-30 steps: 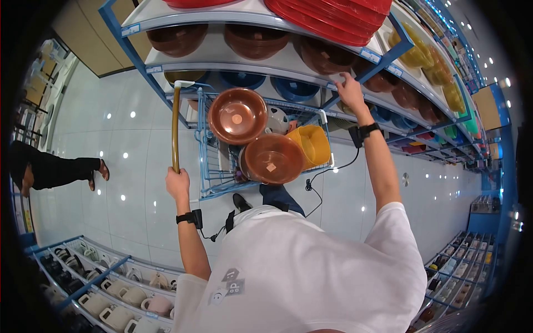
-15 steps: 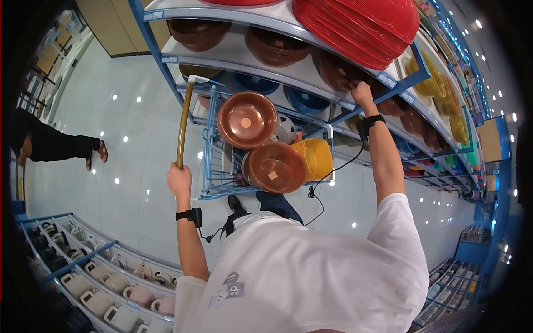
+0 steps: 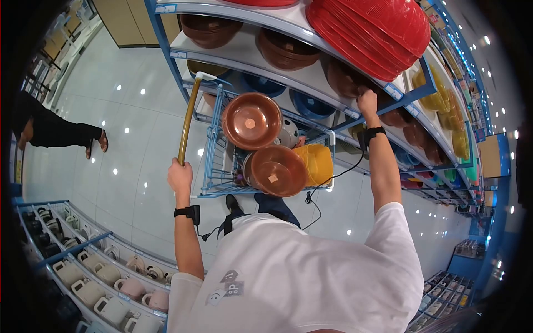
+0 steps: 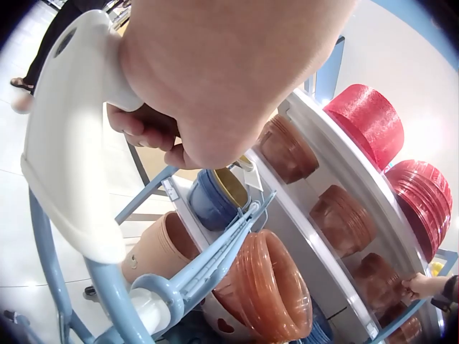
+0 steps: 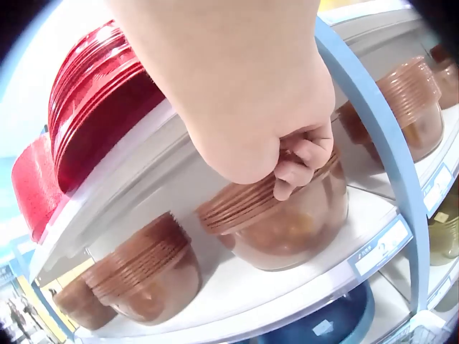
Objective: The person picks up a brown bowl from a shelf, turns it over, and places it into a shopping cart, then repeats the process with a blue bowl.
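My left hand (image 3: pixel 180 176) grips the cart's golden handle (image 3: pixel 190 119); in the left wrist view the left hand (image 4: pixel 208 86) has curled fingers beside the white handle end (image 4: pixel 68 136). On the middle shelf, my right hand (image 3: pixel 367 104) is at a stack of brown basins (image 3: pixel 343 77). The right wrist view has the right hand (image 5: pixel 251 93) with fingers curled over the rim of that brown basin stack (image 5: pixel 287 228); the thumb is hidden. Two brown basins, one at the upper left (image 3: pixel 252 111) and one lower (image 3: pixel 277 173), lie in the blue cart beside a yellow basket (image 3: pixel 316 165).
Red basins (image 3: pixel 377 39) are stacked on the upper shelf, blue basins (image 3: pixel 312 104) below. A blue shelf post (image 5: pixel 391 143) stands right beside the right hand. Mugs (image 3: pixel 108 273) fill a rack at the lower left. A person's legs (image 3: pixel 61 129) are at the far left.
My right hand has moved from the shelf's front edge onto the brown basin stack, its fingers at the rim. The shelves and cart have shifted in the head view; my left hand keeps its grip.
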Motion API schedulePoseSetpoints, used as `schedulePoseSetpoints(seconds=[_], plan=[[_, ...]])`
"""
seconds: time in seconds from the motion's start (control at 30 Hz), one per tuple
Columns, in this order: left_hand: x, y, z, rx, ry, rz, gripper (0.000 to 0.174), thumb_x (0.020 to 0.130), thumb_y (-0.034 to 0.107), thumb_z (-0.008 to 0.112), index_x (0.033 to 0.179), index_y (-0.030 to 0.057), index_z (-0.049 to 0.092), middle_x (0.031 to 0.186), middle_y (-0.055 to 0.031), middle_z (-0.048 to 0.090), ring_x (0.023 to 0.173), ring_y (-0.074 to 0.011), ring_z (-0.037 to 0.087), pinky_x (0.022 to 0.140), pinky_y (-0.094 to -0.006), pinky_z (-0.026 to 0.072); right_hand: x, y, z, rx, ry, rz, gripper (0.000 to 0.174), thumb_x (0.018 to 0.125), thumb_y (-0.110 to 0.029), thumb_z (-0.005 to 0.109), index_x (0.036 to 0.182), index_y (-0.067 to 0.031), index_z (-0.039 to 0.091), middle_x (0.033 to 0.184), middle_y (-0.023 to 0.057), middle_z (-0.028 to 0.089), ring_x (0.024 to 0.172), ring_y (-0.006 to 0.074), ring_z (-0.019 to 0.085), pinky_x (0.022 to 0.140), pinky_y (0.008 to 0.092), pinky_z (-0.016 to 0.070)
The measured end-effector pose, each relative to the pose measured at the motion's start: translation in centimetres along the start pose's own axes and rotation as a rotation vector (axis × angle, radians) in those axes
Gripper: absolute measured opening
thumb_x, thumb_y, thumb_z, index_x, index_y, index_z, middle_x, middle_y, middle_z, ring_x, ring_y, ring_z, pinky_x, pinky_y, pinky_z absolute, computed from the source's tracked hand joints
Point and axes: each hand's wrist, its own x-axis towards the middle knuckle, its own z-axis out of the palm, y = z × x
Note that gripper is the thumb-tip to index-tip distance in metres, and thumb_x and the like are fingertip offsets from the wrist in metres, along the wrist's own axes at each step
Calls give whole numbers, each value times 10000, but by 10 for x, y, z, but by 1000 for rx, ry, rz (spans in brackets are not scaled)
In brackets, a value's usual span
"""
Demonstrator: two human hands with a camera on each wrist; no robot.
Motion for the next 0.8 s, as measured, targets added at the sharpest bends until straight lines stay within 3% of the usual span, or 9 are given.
schedulePoseSetpoints(seconds=[0.2,0.47,0.6,0.7,0.77,0.8], plan=[[-1,2,-3,-2,-2,3,254,891,248,636,1020,29,639,905,-244,724,884,-456,699,799,-537,559,-5,-22,0,64,125,-68,288,882,-123,572,1121,-76,726,991,284,683,982,474,658,853,534,528],[2,-1,1,1,-7,-2,252,890,243,637,1021,28,636,907,-244,725,880,-457,701,800,-534,561,-5,-35,-11,151,238,26,260,919,-102,537,1115,-50,700,954,305,678,962,493,653,831,527,521],[1,1,0,5,-2,-5,259,893,245,641,1033,28,636,911,-242,727,877,-453,704,794,-532,563,-1,-32,-14,206,268,-16,237,956,-142,546,1100,-18,688,943,306,679,949,500,650,809,510,523],[0,2,-2,14,-9,-4,266,895,249,644,1042,28,639,916,-241,728,878,-451,705,794,-529,563,-4,-39,-18,224,330,-12,276,980,-224,598,1104,14,665,895,280,700,890,468,683,780,475,533],[0,1,0,8,-9,5,268,896,250,644,1046,29,640,917,-241,727,877,-451,704,792,-528,563,-12,-45,-21,383,303,-50,324,958,-265,682,1108,20,653,848,215,724,797,357,726,745,417,548],[1,0,0,3,-4,6,269,896,251,644,1049,29,640,917,-241,727,876,-451,704,791,-528,563,-14,-41,-18,382,304,-50,324,958,-265,682,1108,20,653,848,215,724,797,357,726,745,417,548]])
